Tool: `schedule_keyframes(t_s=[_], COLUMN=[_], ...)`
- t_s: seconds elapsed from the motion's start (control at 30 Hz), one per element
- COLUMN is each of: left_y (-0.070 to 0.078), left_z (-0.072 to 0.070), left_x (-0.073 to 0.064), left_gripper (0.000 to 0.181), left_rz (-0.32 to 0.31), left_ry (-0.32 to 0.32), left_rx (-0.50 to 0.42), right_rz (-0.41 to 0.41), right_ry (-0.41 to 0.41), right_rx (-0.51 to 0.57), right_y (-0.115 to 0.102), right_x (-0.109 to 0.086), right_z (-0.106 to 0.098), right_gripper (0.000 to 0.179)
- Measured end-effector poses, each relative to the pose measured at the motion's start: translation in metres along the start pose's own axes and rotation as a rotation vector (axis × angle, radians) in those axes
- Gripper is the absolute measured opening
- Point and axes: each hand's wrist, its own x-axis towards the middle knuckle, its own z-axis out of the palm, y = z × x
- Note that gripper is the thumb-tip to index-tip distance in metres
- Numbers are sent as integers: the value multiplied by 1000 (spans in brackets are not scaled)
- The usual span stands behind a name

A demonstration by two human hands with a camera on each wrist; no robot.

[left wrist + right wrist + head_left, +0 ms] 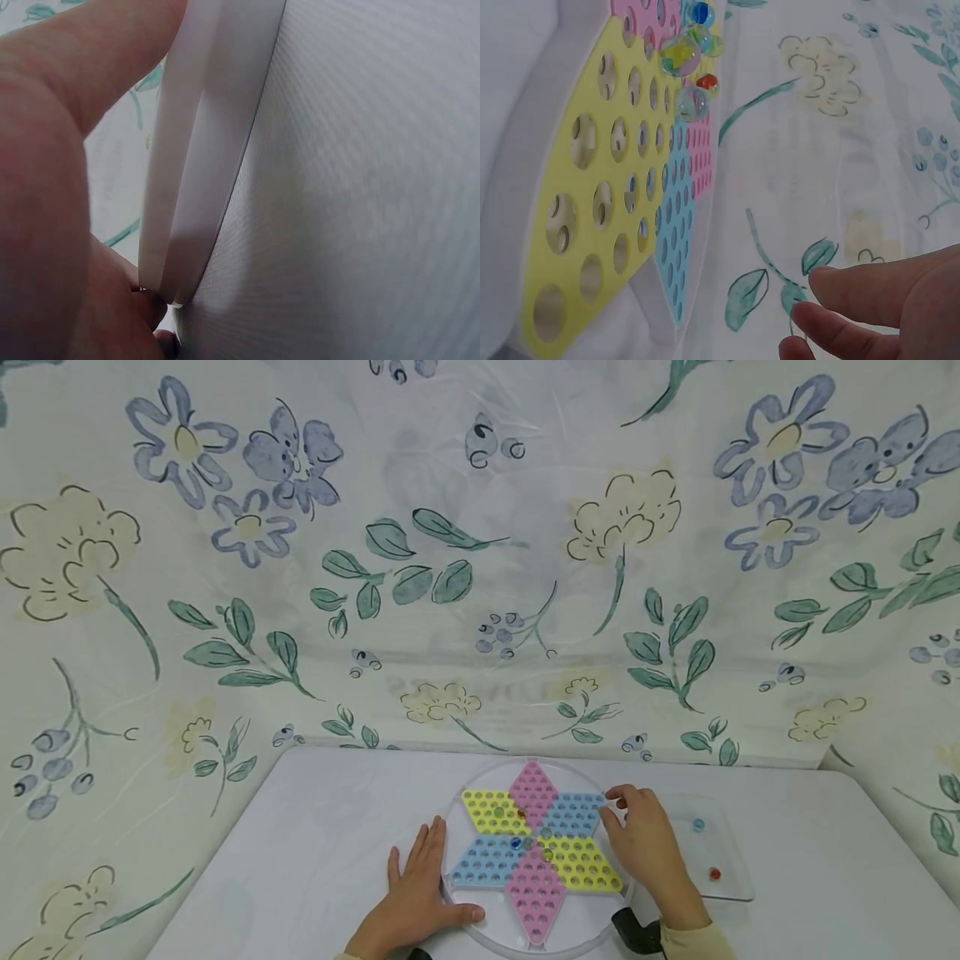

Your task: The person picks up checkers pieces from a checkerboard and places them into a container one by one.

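A round white Chinese checkers board lies on the table, its star in pink, yellow and blue with rows of holes. Several glass marbles sit around the star's middle; a green marble is in the upper left yellow point. My left hand rests against the board's left rim, fingers extended, thumb over the near edge. Over the right rim by the blue point is my right hand, fingers loosely bent. Between its thumb and fingers I see a gap and nothing held.
Right of the board lies a clear shallow tray holding a teal marble and a red marble. A black wrist mount shows at my right wrist. Behind the white table hangs a flowered cloth.
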Motion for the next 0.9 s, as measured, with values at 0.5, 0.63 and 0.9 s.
schedule_keyframes(t_s=[0.5,0.63,0.9], left_y=[2,2,1], left_z=[-1,-1,0], left_x=[0,0,0], left_gripper=[138,137,137], left_rz=[-16,-12,-2], left_ry=[-2,0,1], left_rx=[0,-5,-8], right_rz=[-67,-77,-122], right_ry=[-87,-111,-119], right_rx=[34,46,57], right_y=[-15,-18,-22], right_x=[-7,-9,-12], right_z=[9,14,24], right_gripper=[23,22,19])
